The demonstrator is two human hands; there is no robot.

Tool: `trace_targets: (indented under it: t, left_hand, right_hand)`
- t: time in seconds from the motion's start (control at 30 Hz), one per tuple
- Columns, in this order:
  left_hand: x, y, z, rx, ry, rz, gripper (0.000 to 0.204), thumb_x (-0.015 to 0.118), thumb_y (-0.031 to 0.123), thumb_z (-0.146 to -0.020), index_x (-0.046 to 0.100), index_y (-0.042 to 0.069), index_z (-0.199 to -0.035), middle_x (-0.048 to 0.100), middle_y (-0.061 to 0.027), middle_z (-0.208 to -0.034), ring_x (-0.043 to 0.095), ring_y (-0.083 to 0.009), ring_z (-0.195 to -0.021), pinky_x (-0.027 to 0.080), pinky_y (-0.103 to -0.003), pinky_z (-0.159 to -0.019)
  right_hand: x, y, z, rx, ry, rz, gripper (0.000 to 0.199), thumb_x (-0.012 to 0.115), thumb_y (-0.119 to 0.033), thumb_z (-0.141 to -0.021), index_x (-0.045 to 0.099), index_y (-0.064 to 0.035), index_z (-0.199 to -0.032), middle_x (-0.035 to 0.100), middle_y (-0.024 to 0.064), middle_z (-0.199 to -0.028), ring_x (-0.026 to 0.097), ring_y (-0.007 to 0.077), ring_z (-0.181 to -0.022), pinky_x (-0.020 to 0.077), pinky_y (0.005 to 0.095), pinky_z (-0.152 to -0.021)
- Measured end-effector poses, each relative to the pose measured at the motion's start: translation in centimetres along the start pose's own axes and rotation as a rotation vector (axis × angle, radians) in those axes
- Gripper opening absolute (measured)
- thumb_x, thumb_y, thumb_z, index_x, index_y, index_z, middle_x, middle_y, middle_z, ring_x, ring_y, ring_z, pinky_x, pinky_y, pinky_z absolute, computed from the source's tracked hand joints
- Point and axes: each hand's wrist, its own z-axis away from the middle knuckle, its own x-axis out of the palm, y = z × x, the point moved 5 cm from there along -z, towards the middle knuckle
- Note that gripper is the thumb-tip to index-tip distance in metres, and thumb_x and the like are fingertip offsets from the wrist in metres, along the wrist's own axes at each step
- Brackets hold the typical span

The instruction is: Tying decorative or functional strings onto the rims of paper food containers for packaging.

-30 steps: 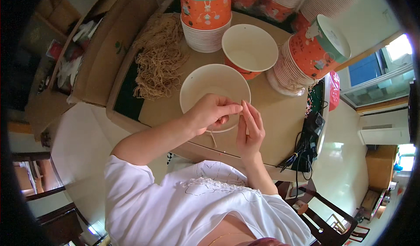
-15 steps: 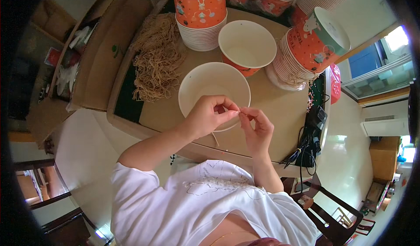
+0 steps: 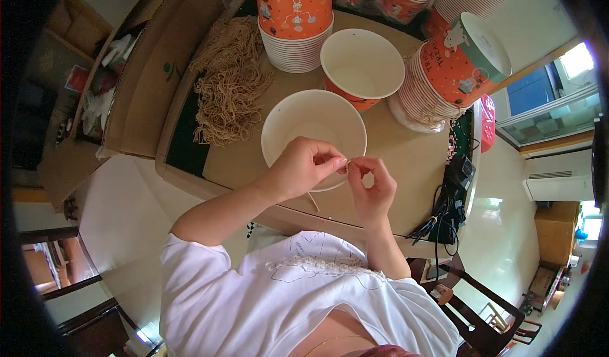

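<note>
My left hand (image 3: 307,165) and my right hand (image 3: 371,182) meet fingertip to fingertip over the near right rim of a white paper bucket (image 3: 285,119). Both are closed in a pinch on a thin tan cord (image 3: 313,201), mostly hidden by the fingers. A short length of it shows below my left hand, by the bucket's near side. Just behind stands a second open bucket (image 3: 361,62), white inside and orange outside. A heap of loose tan cords (image 3: 231,84) lies left of the buckets.
Nested orange and white buckets stand upside down in a stack (image 3: 295,24) at the back and another stack (image 3: 460,65) at the right. Black cables with an adapter (image 3: 460,173) lie at the table's right edge. A large cardboard box (image 3: 146,71) stands at the left.
My fingertips have shifted slightly against each other, and the right thumb and forefinger are more rounded. The whole view has moved a little; the buckets and cord heap stay in place.
</note>
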Motion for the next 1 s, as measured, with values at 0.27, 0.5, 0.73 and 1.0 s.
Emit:
trace_targets:
  t: [0.27,0.5,0.73,1.0]
  left_hand:
    - [-0.3,0.3,0.1,0.105,0.042,-0.172,0.013,0.065,0.009,-0.085,0.07,0.0,-0.092,0.071,-0.0085,-0.076,0.065,-0.0107,-0.067,0.05,-0.025,-0.063]
    - [0.0,1.4,0.6,0.203,0.099,-0.372,0.007,0.062,0.004,-0.087,0.066,-0.002,-0.086,0.066,-0.0011,-0.073,0.057,-0.0054,-0.065,0.047,-0.022,-0.06]
    - [-0.6,-0.1,0.9,0.213,0.148,-0.071,0.006,0.058,0.005,-0.091,0.06,0.0,-0.093,0.067,-0.0032,-0.082,0.058,-0.0067,-0.067,0.047,-0.022,-0.059]
    - [-0.3,0.6,1.3,0.142,0.133,-0.214,0.018,0.066,0.008,-0.087,0.066,0.003,-0.105,0.068,-0.0034,-0.085,0.059,-0.0057,-0.067,0.047,-0.021,-0.06]
  right_hand:
    - [-0.1,-0.2,-0.1,-0.062,-0.026,0.105,0.01,0.066,0.005,-0.079,0.065,-0.001,-0.087,0.065,0.006,-0.078,0.057,0.0124,-0.065,0.0465,0.0247,-0.062]
    - [-0.1,-0.4,-0.4,-0.086,-0.055,0.14,0.012,0.07,0.002,-0.077,0.067,-0.004,-0.086,0.065,0.0061,-0.077,0.057,0.0159,-0.061,0.0451,0.0284,-0.06]
    - [-0.1,-0.8,-0.4,-0.08,-0.116,0.156,0.013,0.071,0.005,-0.077,0.066,0.0001,-0.088,0.065,0.0065,-0.078,0.058,0.0123,-0.068,0.0478,0.0239,-0.064]
    - [0.0,-0.7,-0.3,-0.078,-0.119,0.146,0.011,0.071,0.005,-0.076,0.066,-0.0007,-0.085,0.066,0.0059,-0.077,0.058,0.0126,-0.068,0.0471,0.025,-0.063]
